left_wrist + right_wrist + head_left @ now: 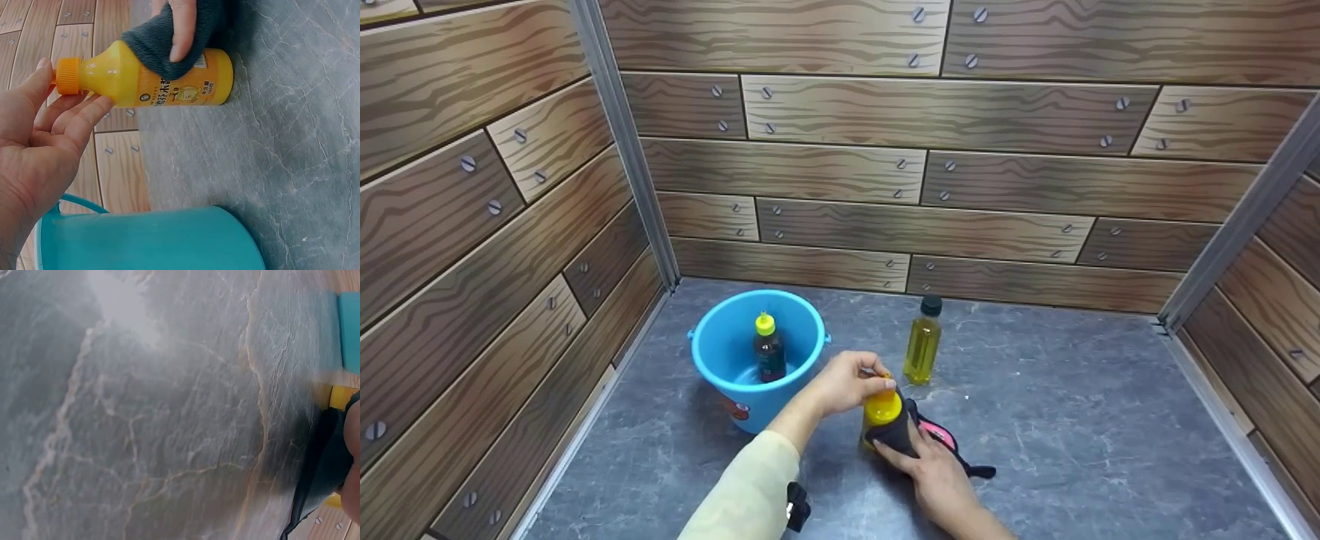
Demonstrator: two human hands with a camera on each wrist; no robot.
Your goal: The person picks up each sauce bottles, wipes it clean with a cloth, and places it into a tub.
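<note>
A yellow squeeze bottle (pixel 883 410) with an orange cap (pixel 68 76) stands upright on the grey floor. My left hand (pixel 846 384) pinches the cap between thumb and fingers; in the left wrist view some fingertips also touch the bottle's shoulder. A dark cloth (pixel 160 45) lies against the bottle's side. My right hand (pixel 941 480) holds this cloth around the bottle, a finger pressing it near the printed label (pixel 180 93). Beside the right hand is a pink-and-black piece (pixel 937 433) with a black strap; whether it joins the cloth is unclear.
Left of the hands stands a blue bucket (pixel 761 409) with a dark, yellow-capped bottle (pixel 770 354) inside. Behind the right hand is a clear bottle of yellow-green liquid (pixel 922 345) with a black cap. Wood-patterned walls (pixel 840 169) enclose the floor at the back and sides.
</note>
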